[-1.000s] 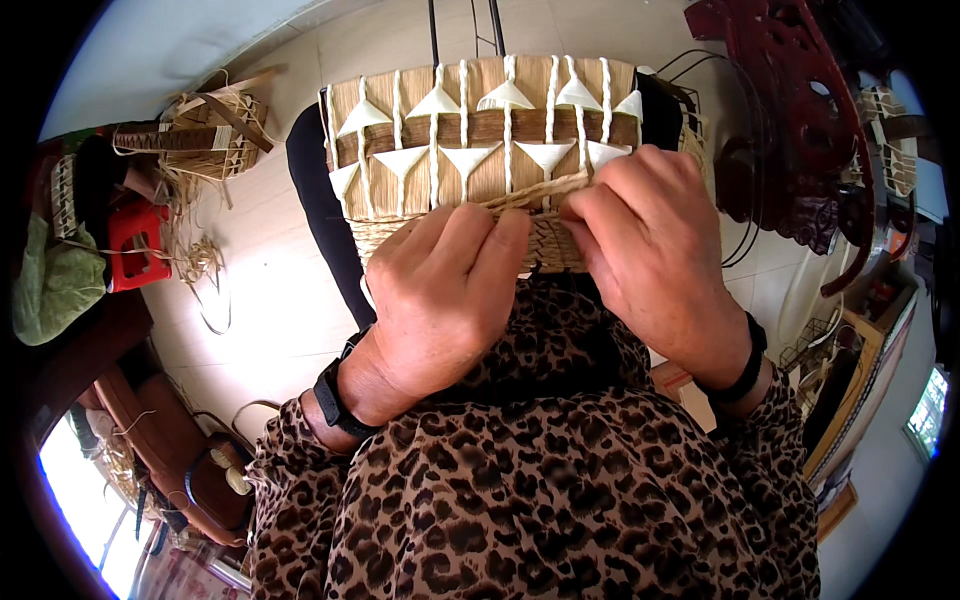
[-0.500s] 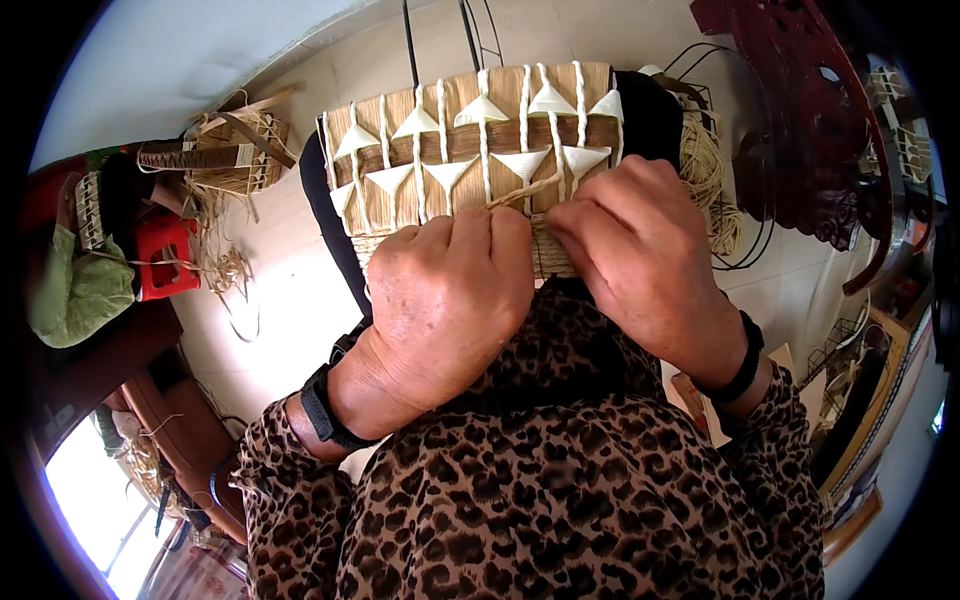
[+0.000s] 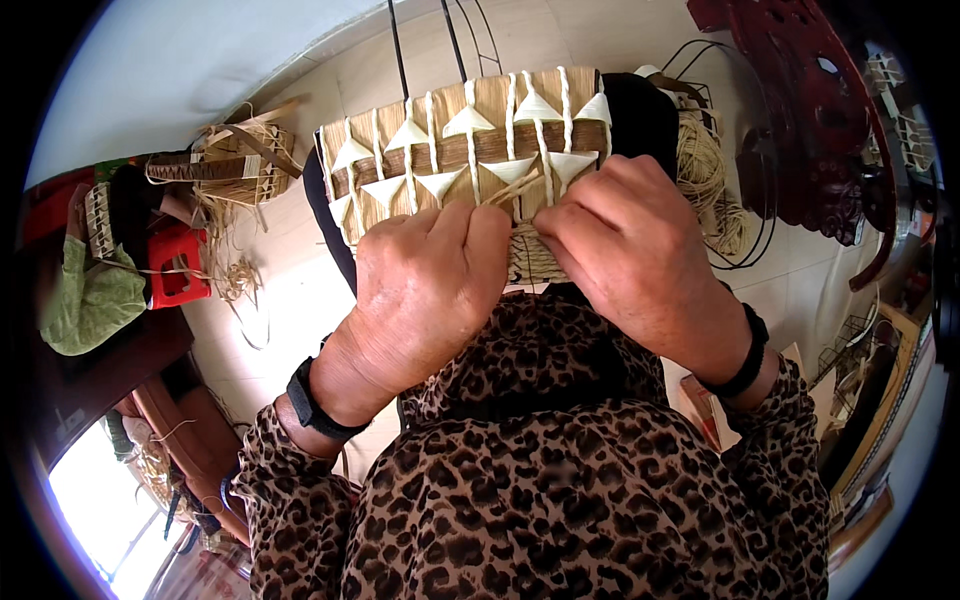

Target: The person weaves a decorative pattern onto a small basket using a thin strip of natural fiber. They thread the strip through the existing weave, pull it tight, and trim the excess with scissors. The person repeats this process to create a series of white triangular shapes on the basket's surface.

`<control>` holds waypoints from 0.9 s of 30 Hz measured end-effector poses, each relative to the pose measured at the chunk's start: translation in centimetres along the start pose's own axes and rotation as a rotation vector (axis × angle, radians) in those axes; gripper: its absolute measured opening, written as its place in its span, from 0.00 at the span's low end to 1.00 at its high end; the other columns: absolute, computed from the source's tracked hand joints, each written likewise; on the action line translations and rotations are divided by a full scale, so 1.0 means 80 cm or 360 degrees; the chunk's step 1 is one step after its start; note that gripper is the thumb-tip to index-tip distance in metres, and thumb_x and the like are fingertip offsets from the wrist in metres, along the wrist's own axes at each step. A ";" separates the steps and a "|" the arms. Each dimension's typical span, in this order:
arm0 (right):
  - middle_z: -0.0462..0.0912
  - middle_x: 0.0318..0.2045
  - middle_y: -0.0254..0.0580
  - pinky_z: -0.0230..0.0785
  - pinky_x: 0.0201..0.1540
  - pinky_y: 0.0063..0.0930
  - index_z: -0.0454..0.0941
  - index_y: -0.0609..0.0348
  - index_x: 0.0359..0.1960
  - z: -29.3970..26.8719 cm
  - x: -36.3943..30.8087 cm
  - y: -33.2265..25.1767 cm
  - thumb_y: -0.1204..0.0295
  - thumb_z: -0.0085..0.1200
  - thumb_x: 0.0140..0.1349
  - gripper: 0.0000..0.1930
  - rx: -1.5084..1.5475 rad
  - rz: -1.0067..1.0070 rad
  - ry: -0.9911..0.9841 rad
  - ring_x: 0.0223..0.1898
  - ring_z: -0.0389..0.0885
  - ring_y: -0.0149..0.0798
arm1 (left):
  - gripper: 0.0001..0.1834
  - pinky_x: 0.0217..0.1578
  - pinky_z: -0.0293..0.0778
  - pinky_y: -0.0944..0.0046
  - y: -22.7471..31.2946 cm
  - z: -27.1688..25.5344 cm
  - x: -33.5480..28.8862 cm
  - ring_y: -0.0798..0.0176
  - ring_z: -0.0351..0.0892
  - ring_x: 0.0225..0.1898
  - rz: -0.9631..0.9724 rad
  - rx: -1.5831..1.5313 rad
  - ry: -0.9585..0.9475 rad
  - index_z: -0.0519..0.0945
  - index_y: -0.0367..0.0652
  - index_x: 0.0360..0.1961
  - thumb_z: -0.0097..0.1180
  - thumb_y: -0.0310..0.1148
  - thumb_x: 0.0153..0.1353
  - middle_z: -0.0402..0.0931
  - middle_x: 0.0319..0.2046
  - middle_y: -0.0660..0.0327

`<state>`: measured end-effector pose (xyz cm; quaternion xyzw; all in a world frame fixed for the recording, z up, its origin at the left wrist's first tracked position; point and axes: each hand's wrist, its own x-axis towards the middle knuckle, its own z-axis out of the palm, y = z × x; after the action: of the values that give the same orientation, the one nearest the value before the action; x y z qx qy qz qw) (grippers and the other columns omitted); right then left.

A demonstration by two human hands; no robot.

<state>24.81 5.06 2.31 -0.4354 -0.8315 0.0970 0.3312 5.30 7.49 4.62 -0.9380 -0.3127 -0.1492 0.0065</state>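
A woven straw basket (image 3: 440, 160) rests on my lap. Its side carries pale twisted cords, cream triangles and a brown band. My left hand (image 3: 425, 290) is closed at its near edge, fingers curled under and hidden. A short loose straw strand (image 3: 514, 187) sticks out beside that hand's fingertips, toward the right. Close by, my right hand (image 3: 640, 255) is closed in a pinch against the same edge. What lies between its fingertips is too small to make out. Braided straw rows (image 3: 535, 262) show between the two hands.
Coiled straw rope (image 3: 703, 160) hangs in a wire stand at the right, near dark red carved furniture (image 3: 810, 130). At the left are a red stool (image 3: 178, 268), a green cloth (image 3: 90, 305) and another straw basket (image 3: 235, 165) on the floor. Thin black rods (image 3: 454, 40) stand beyond the basket.
The basket has shifted slightly left in view. My left hand has moved a little left, and the loose strand's end now lies free of my right hand, which stays close to the edge.
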 end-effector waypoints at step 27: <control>0.66 0.22 0.40 0.64 0.32 0.33 0.70 0.62 0.21 -0.020 0.019 0.022 0.79 0.60 0.39 0.09 -0.0271 -0.0420 -0.0329 0.28 0.68 0.40 | 0.08 0.17 0.65 0.62 0.026 0.000 0.006 0.61 0.71 0.18 -0.0150 -0.0042 -0.0047 0.71 0.39 0.28 0.56 0.21 0.45 0.66 0.20 0.60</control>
<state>26.41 7.11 3.42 -0.3367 -0.9162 0.0261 0.2157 6.85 6.11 4.89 -0.9243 -0.3548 -0.1395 -0.0176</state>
